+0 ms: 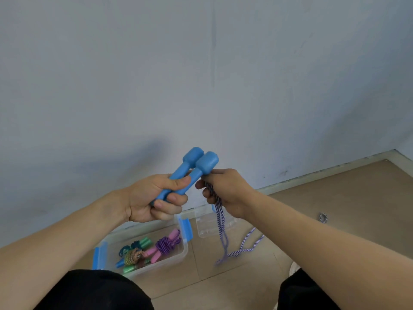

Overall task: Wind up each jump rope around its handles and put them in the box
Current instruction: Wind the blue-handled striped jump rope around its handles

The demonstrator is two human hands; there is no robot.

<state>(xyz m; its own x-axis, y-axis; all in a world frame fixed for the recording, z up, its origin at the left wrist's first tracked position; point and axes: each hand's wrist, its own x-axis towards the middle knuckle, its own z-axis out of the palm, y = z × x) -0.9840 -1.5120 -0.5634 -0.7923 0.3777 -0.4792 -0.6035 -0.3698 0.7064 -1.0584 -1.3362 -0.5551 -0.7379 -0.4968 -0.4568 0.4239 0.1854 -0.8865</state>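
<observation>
The wall fills most of what I see, with the tan floor below it, and my knees in black at the bottom edge. On the floor between my arms sits the box, clear with blue clips, and its lid lies just beyond it, near the wall. Inside the box I count what look like three wound ropes: a pink-handled one bound in purple cord, a green-handled one, and a gold-and-blue bundle whose details I cannot make out.

My left hand is wrapped round both blue handles, held side by side with their fat ends pointing up and away. My right hand is closed on the striped rope right where it leaves the handles. From there the rope hangs down doubled, reaches the floor beside the lid and trails off to my right, with one loop lying well apart.

I judge this to be the start of winding the last rope: no turns show on the handles yet. Next I need to carry the rope round both handles, keeping it taut, while my left hand keeps them together. Almost all the slack has yet to come up off the floor.
</observation>
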